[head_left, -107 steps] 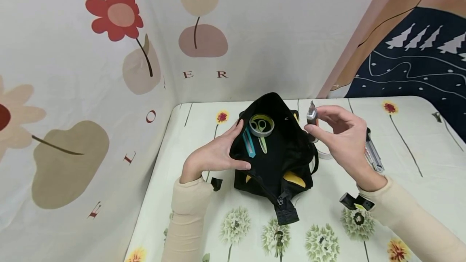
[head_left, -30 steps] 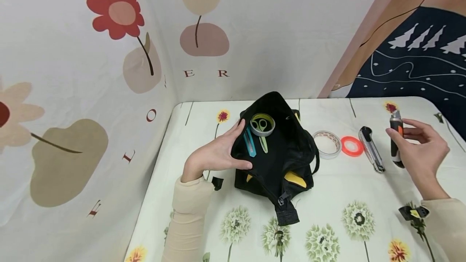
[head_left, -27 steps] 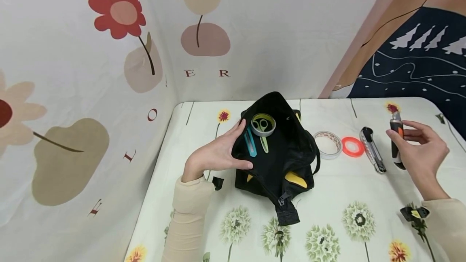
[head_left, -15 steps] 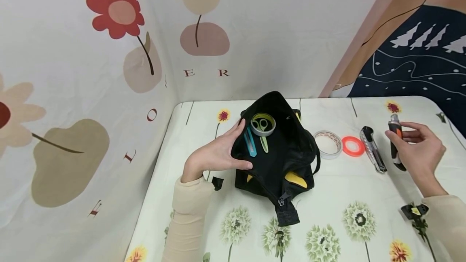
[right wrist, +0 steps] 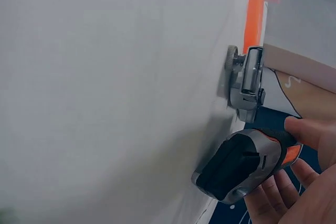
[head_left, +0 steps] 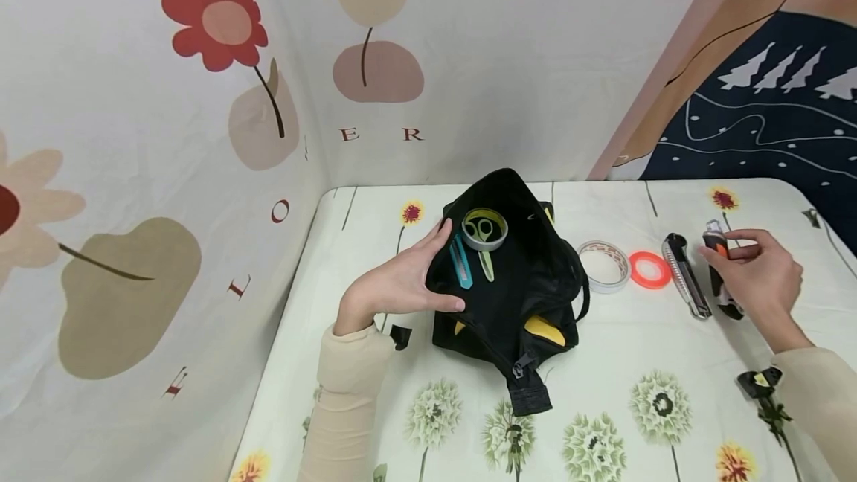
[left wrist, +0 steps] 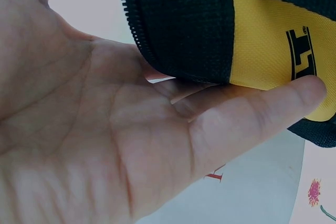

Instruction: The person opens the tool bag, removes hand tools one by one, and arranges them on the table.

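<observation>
A black-and-yellow tool bag (head_left: 509, 318) lies with its mouth spread. My left hand (head_left: 395, 274) holds its left rim, thumb over the front edge; the left wrist view shows the little finger straight along the yellow side. Inside are a tape roll (head_left: 498, 241), green-handled scissors (head_left: 486, 265) and a teal cutter (head_left: 460, 262). At the right, my right hand (head_left: 759, 274) pinches a black, grey and orange utility knife (head_left: 718, 248) between thumb and fingers, close over the table. Left of it lies a silver-and-black snap-off knife (head_left: 686, 277), also in the right wrist view (right wrist: 247, 85).
A clear tape roll (head_left: 602, 266) and an orange tape roll (head_left: 649, 270) lie between the bag and the snap-off knife. The table wears a flower-printed cloth (head_left: 602, 370). Printed fabric walls rise behind and on the left. A black strap hangs from the bag's front.
My right hand has carried the utility knife from the bag's right rim to the far right, then lowered it slightly leftward beside the snap-off knife. My left hand has stayed on the bag.
</observation>
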A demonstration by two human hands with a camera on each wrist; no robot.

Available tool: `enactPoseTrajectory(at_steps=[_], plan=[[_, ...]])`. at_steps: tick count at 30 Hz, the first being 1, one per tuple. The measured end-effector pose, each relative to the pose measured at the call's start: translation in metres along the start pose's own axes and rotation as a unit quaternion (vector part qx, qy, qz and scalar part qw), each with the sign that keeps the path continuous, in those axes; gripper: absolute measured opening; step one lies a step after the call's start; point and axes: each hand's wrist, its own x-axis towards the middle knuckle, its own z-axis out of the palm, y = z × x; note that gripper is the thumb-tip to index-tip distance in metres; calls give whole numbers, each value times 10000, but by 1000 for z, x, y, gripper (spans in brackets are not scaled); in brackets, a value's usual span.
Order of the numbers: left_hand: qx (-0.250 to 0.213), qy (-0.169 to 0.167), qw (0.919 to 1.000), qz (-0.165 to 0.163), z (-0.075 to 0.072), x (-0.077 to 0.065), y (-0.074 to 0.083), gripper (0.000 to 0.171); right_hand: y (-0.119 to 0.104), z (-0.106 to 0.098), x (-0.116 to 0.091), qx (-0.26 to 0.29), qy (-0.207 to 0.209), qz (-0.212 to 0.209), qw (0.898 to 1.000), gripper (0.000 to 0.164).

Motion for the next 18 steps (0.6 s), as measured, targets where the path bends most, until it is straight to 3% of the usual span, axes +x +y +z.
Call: enactPoseTrajectory(at_steps=[18], plan=[[-29, 13, 10000, 3, 0, 0, -2, 122, 4, 6, 11, -552, -476, -99, 9973, 55]])
